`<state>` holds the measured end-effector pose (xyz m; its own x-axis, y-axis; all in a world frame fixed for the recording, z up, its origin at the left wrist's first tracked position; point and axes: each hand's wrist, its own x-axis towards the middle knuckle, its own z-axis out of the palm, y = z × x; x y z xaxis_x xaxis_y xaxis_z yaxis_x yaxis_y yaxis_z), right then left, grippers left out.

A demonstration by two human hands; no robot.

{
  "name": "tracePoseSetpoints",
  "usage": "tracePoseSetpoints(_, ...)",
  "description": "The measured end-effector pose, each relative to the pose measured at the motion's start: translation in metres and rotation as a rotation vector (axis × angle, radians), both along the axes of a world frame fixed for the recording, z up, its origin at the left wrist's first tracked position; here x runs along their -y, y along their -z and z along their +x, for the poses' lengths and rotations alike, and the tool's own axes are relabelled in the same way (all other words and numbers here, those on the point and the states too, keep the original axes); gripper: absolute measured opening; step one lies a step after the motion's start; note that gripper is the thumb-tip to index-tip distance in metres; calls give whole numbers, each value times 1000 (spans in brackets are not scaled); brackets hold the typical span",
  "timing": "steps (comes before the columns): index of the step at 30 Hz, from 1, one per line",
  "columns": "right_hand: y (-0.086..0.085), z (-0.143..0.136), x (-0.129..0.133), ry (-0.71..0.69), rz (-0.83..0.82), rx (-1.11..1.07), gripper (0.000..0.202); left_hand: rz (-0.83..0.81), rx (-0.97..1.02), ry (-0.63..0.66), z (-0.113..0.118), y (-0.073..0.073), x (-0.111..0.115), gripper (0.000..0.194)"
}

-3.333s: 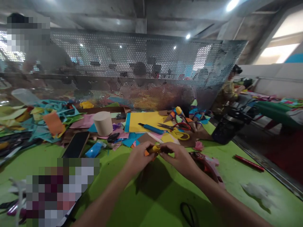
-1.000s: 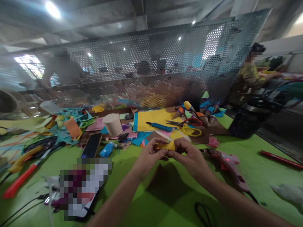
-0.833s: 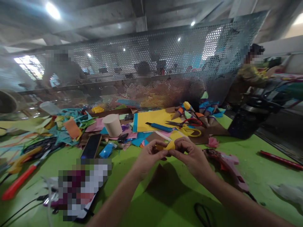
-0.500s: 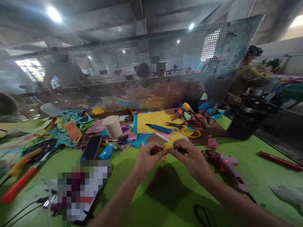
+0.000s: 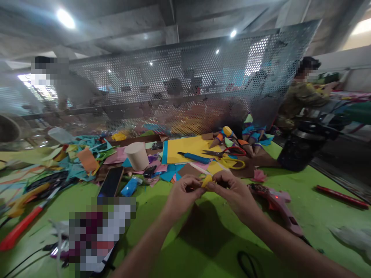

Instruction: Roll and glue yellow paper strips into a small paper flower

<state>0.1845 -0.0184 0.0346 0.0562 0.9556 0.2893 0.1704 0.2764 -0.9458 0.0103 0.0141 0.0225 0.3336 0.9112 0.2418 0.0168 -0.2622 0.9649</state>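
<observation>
A small piece of folded yellow paper (image 5: pixel 206 180) is pinched between my two hands above the green table. My left hand (image 5: pixel 187 193) grips its left side with thumb and fingers closed. From the right, my right hand (image 5: pixel 228 191) pinches the other side; its curled fingers hide part of the paper. Beneath the hands a brown paper piece (image 5: pixel 199 224) lies in shadow. Just beyond them are scissors (image 5: pixel 228 156) with red and yellow handles and a blue utility knife (image 5: pixel 195 157) on yellow sheets (image 5: pixel 179 148). A pink glue gun (image 5: pixel 282 208) lies right of my right hand.
Paper scraps (image 5: pixel 92 154), a white roll (image 5: pixel 137 155) and a phone (image 5: pixel 111 183) spread over the left side. Small paper cones (image 5: pixel 252 139) stand at the back. A dark tumbler (image 5: pixel 301 146) and red pen (image 5: pixel 342 197) are right. A perforated metal screen (image 5: pixel 179 85) rises behind; a person (image 5: pixel 304 92) stands beyond.
The yellow paper has turned slightly between my fingertips and shows a narrower shape. My hands stay in nearly the same place. Behind the screen, a person at left has shifted leftward.
</observation>
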Motion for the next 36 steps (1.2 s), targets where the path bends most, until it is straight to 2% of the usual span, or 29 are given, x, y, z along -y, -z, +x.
tracePoseSetpoints(8, 0, 2, -1, 6, -1, 45, 24, 19, -34, -41, 2, 0, 2, 20)
tracePoseSetpoints(17, -1, 3, -1, 24, 6, 72, 28, 49, -28, -17, 2, 2, 3, 23)
tracePoseSetpoints(23, -2, 3, 0, -16, 7, 40, 23, 42, -25, -16, 2, 3, 3, 19)
tracePoseSetpoints(30, 0, 3, -1, -3, 32, 62, 23, 30, -11, -4, 3, 6, 2, 23)
tracePoseSetpoints(36, 0, 6, -4, -4, -10, 38, 28, 15, 30, -63, 1, 5, 0, 26)
